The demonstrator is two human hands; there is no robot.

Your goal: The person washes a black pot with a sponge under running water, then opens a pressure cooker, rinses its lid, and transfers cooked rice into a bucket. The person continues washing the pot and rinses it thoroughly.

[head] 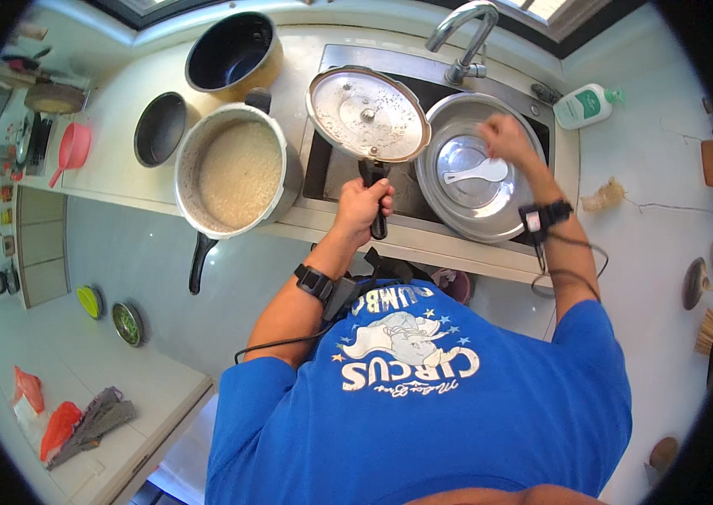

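My left hand grips the black handle of a metal pressure cooker lid, its wet, spotted underside facing up. The lid is raised over the left part of the sink. Above a large stainless steel basin in the sink, my right hand has curled, slightly blurred fingers; whether they hold anything is unclear. Just below that hand, a white rice paddle shows inside the basin. Left of the sink stands the open pressure cooker pot, holding pale, wet grains that look like rice porridge.
A yellow pot with a dark interior and a smaller dark pot stand behind the cooker. A pink ladle lies farther left. The faucet arches behind the sink, with a soap bottle to its right.
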